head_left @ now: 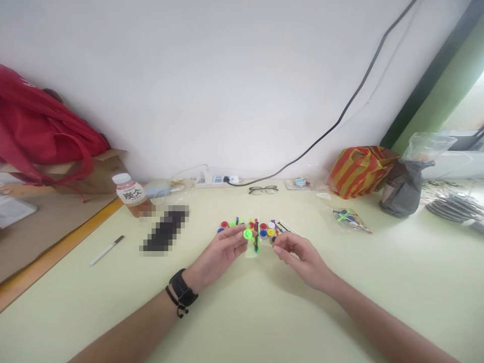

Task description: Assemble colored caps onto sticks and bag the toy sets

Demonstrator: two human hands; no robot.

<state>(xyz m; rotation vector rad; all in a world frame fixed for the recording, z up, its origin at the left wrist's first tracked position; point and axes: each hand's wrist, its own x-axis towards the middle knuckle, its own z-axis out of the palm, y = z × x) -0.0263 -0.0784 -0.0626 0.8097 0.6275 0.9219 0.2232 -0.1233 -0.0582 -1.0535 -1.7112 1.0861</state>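
Observation:
My left hand [224, 252] has its thumb and fingers closed on a bright green plastic disc [248, 234] with a raised centre. Just beside it are coloured strips [257, 234] in red, green and dark tones, partly covered by the hand. My right hand [302, 257] is curled, thumb and forefinger together; what they hold, if anything, is hidden. Close to its fingertips is a small black disc [274, 240]. Behind both hands lie several round plastic pieces, among them a red disc [263, 226], a blue disc [263, 233], a white disc [271, 225] and a yellow disc [270, 232].
On the left are a drink bottle [130, 194], a pen [107, 250] and a pixelated dark object [166, 229]. Glasses [263, 190] and a power strip [217, 181] lie near the wall. At right are a bagged coloured set [351, 220], a striped bag [357, 171] and a grey bag [403, 186].

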